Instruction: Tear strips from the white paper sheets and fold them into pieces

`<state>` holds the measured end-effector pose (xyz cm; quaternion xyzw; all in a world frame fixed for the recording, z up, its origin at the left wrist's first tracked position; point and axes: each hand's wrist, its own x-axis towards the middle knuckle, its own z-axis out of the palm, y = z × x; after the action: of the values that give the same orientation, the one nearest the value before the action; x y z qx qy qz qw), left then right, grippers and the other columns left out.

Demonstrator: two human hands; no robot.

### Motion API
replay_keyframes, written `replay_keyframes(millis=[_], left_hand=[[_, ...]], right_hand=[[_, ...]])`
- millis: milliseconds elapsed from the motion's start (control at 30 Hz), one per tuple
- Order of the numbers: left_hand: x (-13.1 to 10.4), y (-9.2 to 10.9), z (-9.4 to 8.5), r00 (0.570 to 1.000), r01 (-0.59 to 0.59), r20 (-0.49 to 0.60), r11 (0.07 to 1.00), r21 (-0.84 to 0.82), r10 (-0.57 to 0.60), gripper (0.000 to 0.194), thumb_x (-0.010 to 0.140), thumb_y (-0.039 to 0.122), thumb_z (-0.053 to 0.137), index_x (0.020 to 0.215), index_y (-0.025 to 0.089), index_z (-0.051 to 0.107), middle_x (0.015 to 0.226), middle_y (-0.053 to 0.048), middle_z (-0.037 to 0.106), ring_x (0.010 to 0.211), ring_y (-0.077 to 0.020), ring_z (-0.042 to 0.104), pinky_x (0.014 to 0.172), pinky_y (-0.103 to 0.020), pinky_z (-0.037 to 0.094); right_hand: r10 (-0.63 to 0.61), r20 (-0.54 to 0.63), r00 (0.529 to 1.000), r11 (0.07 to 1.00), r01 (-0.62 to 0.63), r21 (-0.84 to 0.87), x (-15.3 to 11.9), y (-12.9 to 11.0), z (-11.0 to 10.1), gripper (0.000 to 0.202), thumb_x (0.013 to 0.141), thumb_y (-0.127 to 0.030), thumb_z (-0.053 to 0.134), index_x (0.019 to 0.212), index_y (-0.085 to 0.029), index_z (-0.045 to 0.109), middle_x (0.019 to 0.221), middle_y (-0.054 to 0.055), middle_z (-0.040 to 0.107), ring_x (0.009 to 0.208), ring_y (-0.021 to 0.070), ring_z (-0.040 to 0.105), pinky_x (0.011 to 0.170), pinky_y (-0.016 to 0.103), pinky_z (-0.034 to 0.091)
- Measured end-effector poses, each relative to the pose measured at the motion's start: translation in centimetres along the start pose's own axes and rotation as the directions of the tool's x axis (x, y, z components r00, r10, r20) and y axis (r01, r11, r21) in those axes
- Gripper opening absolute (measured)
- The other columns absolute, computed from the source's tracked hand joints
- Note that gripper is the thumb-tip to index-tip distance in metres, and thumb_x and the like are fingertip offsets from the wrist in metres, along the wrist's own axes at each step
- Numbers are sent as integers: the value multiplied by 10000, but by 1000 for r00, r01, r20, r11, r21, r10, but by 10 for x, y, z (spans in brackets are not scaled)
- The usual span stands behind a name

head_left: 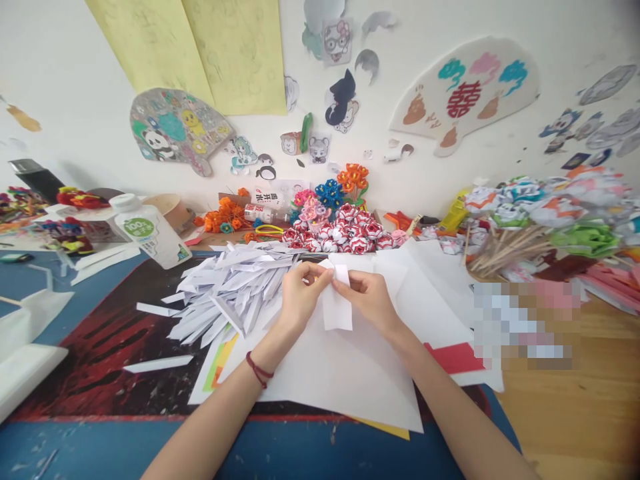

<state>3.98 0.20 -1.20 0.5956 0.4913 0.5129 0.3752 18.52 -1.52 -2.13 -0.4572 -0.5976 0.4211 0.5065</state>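
Observation:
Between my two hands is a small white paper strip (pixel 339 312), its lower end hanging down over the larger sheets. My left hand (pixel 305 290), with a dark red cord bracelet at the wrist, pinches the strip's top left edge. From the other side my right hand (pixel 367 297) pinches it near the top, thumb close to the left thumb. Beneath both hands lie large white paper sheets (pixel 360 380). Just left of my left hand is a heap of folded white paper strips (pixel 225 287).
A white bottle (pixel 150 230) stands at the back left. Red-and-white flowers (pixel 350 230) line the table's back by the wall. At right are paper flowers on wooden sticks (pixel 510 250). A red paper piece (pixel 457 358) lies right of my right forearm.

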Motion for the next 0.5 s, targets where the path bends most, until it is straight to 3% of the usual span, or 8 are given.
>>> replay_keyframes(millis=[167,333,500], left_hand=[[2,-3,-2,998,-53,32,997,50,51,257,773,397,642,737,143,650,745,-21,637,634,-109,487,590,-228,369],[11,4,-14,974,-153,188,978,145,125,207,794,358,614,774,157,659,764,-17,647,656,-117,515,581,-224,362],[15,8,-20,962,-159,248,974,162,115,207,815,344,585,804,154,665,791,-25,657,698,-130,546,612,-231,380]], right_hand=[[13,6,1000,996,-14,92,1,3,-2,297,774,-432,645,786,-137,679,727,33,650,659,187,597,557,270,451],[23,29,999,997,-25,72,3,6,-3,243,765,-374,659,709,-138,645,647,8,589,591,150,549,513,246,409],[5,53,999,997,-9,74,3,5,-3,206,761,-339,659,694,-147,623,651,-4,560,594,133,524,526,237,402]])
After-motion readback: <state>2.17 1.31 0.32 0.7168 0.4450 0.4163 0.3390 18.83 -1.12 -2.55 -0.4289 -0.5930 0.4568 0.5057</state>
